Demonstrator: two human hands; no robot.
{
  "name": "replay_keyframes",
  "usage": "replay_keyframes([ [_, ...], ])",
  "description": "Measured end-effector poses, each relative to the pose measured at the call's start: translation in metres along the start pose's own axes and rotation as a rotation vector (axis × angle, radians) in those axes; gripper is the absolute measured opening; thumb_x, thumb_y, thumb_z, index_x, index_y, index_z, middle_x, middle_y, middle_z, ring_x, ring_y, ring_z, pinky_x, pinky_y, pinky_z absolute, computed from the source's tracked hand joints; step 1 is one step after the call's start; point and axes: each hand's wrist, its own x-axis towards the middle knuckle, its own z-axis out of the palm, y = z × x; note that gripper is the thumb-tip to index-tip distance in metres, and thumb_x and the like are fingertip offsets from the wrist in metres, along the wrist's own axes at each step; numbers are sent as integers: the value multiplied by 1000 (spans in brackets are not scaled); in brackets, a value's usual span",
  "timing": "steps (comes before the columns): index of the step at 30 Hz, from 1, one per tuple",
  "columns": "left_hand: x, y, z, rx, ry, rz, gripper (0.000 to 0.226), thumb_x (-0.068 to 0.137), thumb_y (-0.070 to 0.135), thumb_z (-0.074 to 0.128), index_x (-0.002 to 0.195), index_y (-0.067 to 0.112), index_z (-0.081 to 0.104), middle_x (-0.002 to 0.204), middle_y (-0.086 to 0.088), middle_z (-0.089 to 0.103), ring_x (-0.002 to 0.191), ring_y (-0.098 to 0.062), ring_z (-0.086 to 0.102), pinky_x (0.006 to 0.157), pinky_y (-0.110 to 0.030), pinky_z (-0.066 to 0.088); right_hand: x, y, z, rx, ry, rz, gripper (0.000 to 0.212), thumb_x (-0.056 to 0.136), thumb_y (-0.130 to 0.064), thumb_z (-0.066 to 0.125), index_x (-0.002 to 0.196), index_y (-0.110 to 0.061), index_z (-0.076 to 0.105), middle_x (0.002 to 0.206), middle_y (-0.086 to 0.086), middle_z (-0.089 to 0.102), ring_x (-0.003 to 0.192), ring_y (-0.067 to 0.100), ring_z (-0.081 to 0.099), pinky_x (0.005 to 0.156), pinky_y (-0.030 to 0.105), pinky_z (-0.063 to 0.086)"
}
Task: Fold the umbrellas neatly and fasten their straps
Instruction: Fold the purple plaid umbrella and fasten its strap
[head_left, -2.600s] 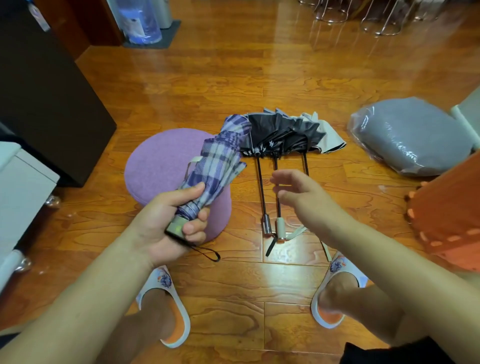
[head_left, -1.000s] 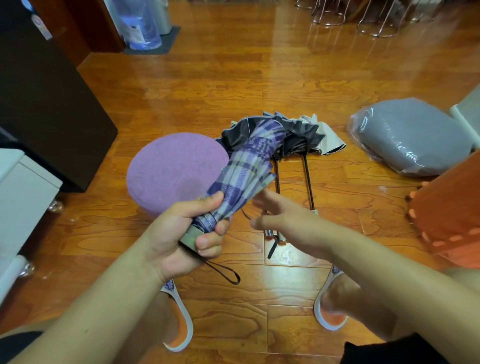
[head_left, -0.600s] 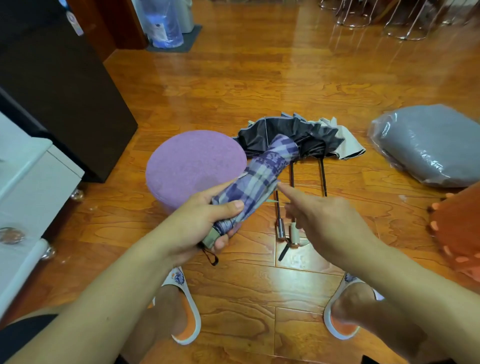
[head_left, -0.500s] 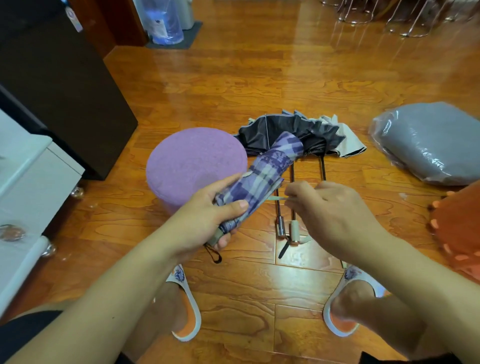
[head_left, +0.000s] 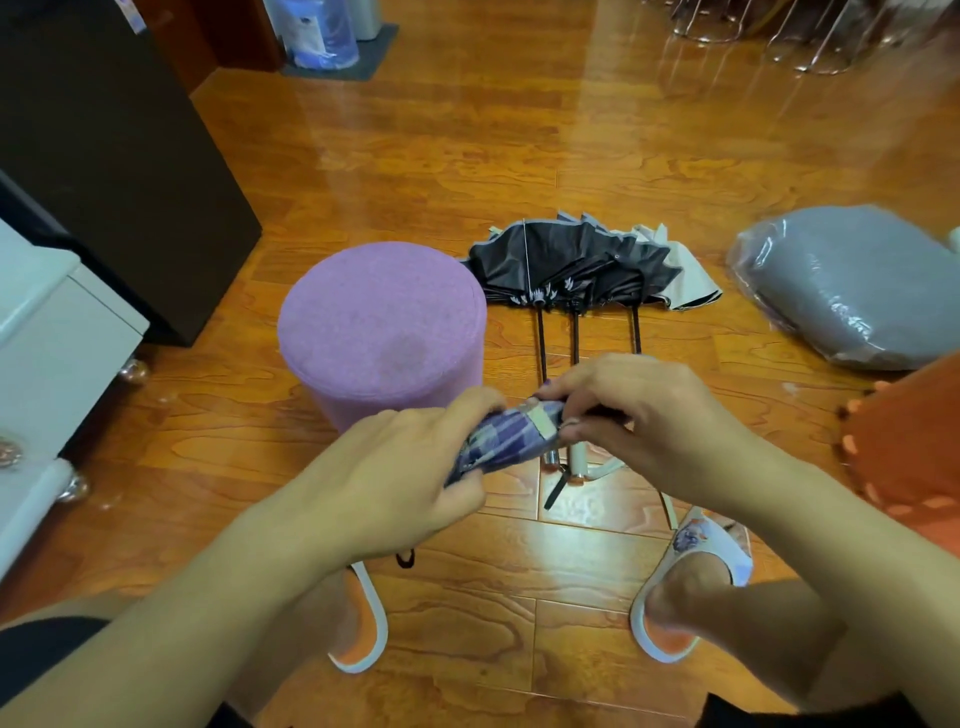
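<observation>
A folded purple plaid umbrella (head_left: 506, 441) is held low in front of me, rolled tight. My left hand (head_left: 405, 478) grips its handle end, and its black wrist loop (head_left: 406, 557) hangs below. My right hand (head_left: 644, 415) pinches the pale strap (head_left: 543, 420) that lies across the rolled canopy. On the floor beyond lie unfolded umbrellas with black canopies (head_left: 576, 262) and a cream one (head_left: 685, 280), their shafts (head_left: 575, 338) pointing toward me and their handles (head_left: 563, 462) near my right hand.
A round purple stool (head_left: 382, 317) stands left of the floor umbrellas. A grey cushion in plastic (head_left: 852, 286) lies at the right, an orange object (head_left: 914, 447) nearer me. A dark cabinet (head_left: 114, 156) and white furniture (head_left: 47, 343) stand at the left. My slippered feet (head_left: 691, 577) rest on the wooden floor.
My left hand has lowered the plaid umbrella toward me and turned it level. My right hand has drawn the strap over the rolled canopy and now pinches it there.
</observation>
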Motion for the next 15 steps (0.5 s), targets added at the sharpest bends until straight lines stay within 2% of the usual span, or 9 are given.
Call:
replay_keyframes([
  [5, 8, -7, 5, -268, 19, -152, 32, 91, 34, 61, 117, 45, 47, 86, 12, 68, 72, -8, 63, 62, -37, 51, 5, -8, 1, -84, 63, -164, 12, 93, -17, 73, 87, -8, 75, 105, 2, 71, 105, 25, 63, 86, 43, 50],
  [10, 11, -9, 7, -25, -10, -45, 35, 87, 38, 59, 120, 42, 48, 88, 8, 66, 76, -19, 62, 62, -44, 52, 3, -6, 10, -66, -20, -108, 9, 99, -17, 65, 96, -9, 70, 100, -1, 68, 103, 23, 64, 84, 41, 51],
  [15, 7, -13, 6, 172, 32, 73, 45, 86, 44, 50, 131, 45, 44, 93, 11, 66, 77, -15, 61, 57, -40, 52, 2, -2, 11, 16, -43, -40, 7, 96, -22, 68, 94, -16, 71, 95, -7, 68, 95, 17, 63, 80, 40, 50],
])
